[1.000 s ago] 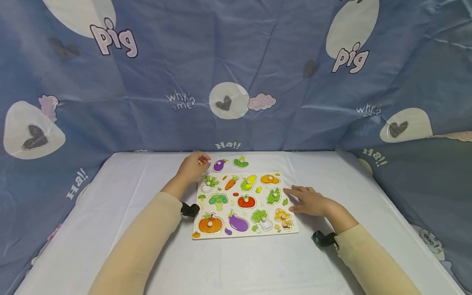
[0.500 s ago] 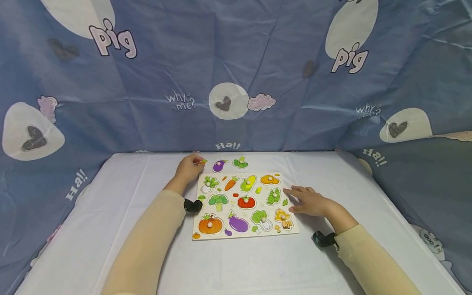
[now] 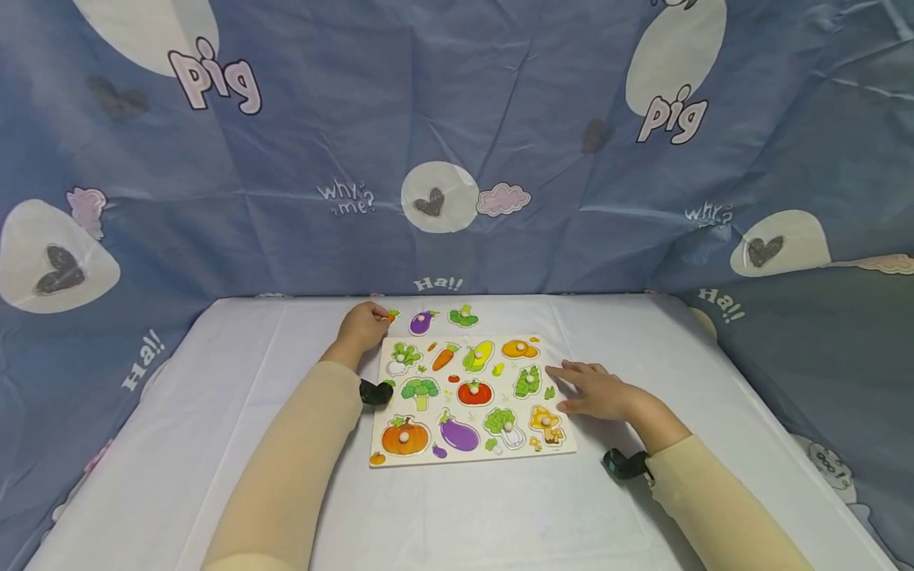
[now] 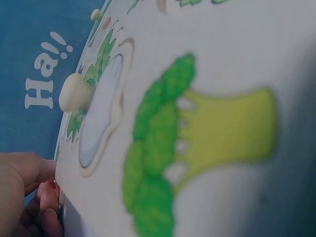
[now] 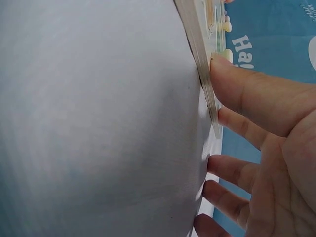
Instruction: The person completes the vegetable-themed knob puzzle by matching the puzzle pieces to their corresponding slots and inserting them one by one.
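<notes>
My left hand point(image 3: 362, 327) is at the far left corner of the puzzle board point(image 3: 500, 404), its fingers pinching a small carrot piece point(image 3: 392, 316), mostly hidden by them. In the left wrist view, the curled left fingers point(image 4: 48, 202) show beyond the board's edge. Beside the carrot lie an eggplant piece point(image 3: 421, 322) and a broccoli piece point(image 3: 464, 316). My right hand point(image 3: 596, 392) rests at the board's right edge, fingers spread and fairly straight; in the right wrist view the thumb point(image 5: 242, 89) touches the board's rim.
Knobbed pieces sit in the board, among them a tomato point(image 3: 474, 392), a pumpkin point(image 3: 405, 436) and a mushroom point(image 3: 546, 424). Carrot point(image 3: 444, 358), broccoli point(image 3: 420, 390) and eggplant point(image 3: 458, 434) pictures there show no knobs. A white cloth point(image 3: 457, 515) covers the table; a blue curtain point(image 3: 457, 119) hangs behind.
My left hand has shifted left and slightly towards me, bringing the carrot piece down left of the eggplant piece. The right hand stays at the board's edge.
</notes>
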The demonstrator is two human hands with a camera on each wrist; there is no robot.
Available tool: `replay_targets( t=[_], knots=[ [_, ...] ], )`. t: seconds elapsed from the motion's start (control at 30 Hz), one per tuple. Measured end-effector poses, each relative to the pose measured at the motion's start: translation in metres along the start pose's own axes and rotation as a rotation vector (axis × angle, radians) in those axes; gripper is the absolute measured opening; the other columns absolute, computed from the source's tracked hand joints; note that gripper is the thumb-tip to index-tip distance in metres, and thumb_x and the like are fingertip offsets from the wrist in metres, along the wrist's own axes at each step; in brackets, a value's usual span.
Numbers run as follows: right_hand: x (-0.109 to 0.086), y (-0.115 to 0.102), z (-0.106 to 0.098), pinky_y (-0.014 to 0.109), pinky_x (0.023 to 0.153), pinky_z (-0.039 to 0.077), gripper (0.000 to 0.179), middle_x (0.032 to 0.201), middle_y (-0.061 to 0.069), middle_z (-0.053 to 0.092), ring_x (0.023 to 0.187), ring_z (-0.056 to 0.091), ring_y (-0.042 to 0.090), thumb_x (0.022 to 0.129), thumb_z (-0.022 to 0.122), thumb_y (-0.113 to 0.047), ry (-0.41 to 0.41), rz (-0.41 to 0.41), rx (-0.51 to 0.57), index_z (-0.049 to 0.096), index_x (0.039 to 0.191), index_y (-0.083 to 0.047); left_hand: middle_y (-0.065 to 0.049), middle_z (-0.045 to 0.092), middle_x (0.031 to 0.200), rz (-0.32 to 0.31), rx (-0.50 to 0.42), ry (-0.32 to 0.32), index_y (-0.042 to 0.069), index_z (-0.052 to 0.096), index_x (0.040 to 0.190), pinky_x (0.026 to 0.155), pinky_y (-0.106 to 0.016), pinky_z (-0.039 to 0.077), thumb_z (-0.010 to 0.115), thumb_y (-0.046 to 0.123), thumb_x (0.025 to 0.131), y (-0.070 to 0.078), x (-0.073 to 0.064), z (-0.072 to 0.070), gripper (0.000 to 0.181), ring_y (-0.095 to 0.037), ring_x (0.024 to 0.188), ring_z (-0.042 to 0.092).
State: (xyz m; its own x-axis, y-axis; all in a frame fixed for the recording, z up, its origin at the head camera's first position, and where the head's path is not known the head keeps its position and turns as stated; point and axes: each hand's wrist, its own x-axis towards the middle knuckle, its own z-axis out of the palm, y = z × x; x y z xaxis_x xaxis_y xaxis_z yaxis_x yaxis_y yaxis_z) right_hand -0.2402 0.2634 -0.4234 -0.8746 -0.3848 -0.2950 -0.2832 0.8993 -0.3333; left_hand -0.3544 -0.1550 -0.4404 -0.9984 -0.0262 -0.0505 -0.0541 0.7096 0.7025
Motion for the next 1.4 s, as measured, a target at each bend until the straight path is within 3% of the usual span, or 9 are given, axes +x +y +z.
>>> replay_targets(
  t=[0.3, 0.7, 1.1, 1.4],
  knots=[
    [0.0, -0.001, -0.001, 0.073, 0.106, 0.022, 0.072, 0.16, 0.023, 0.027, 0.142, 0.024, 0.052, 0.094, 0.066, -0.044, 0.0, -0.002, 0.001, 0.038, 0.156, -0.018, -0.019, 0.064, 0.117, 0.008, 0.105, -0.018, -0.002, 0.062, 0.116, 0.098, -0.046, 0.045, 0.054, 0.013, 0.1, 0.002, 0.0, -0.003, 0.023, -0.034, 0.11, 0.06],
    [0.0, -0.001, -0.001, 0.073, 0.106, 0.022, 0.072, 0.159, 0.023, 0.027, 0.142, 0.024, 0.052, 0.095, 0.066, -0.043, 0.001, -0.006, 0.004, 0.038, 0.155, -0.017, -0.02, 0.064, 0.115, 0.076, 0.203, -0.052, -0.004, 0.06, 0.119, 0.099, -0.046, 0.044, 0.05, 0.014, 0.103, 0.009, -0.005, -0.006, 0.026, -0.034, 0.11, 0.06],
    [-0.001, -0.001, -0.001, 0.073, 0.106, 0.023, 0.072, 0.16, 0.023, 0.027, 0.142, 0.024, 0.052, 0.095, 0.066, -0.043, -0.003, -0.003, -0.004, 0.038, 0.156, -0.017, -0.017, 0.063, 0.115, 0.115, 0.165, -0.067, 0.0, 0.059, 0.123, 0.089, -0.042, 0.048, 0.05, 0.016, 0.104, 0.014, -0.011, -0.012, 0.027, -0.028, 0.099, 0.059],
    [-0.001, -0.001, -0.002, 0.074, 0.106, 0.021, 0.073, 0.16, 0.024, 0.026, 0.142, 0.023, 0.052, 0.095, 0.066, -0.044, -0.006, -0.003, 0.005, 0.037, 0.156, -0.017, -0.016, 0.063, 0.115, 0.195, 0.153, -0.077, 0.001, 0.06, 0.12, 0.093, -0.044, 0.047, 0.052, 0.017, 0.104, 0.024, -0.021, -0.015, 0.025, -0.03, 0.105, 0.06]
  ],
)
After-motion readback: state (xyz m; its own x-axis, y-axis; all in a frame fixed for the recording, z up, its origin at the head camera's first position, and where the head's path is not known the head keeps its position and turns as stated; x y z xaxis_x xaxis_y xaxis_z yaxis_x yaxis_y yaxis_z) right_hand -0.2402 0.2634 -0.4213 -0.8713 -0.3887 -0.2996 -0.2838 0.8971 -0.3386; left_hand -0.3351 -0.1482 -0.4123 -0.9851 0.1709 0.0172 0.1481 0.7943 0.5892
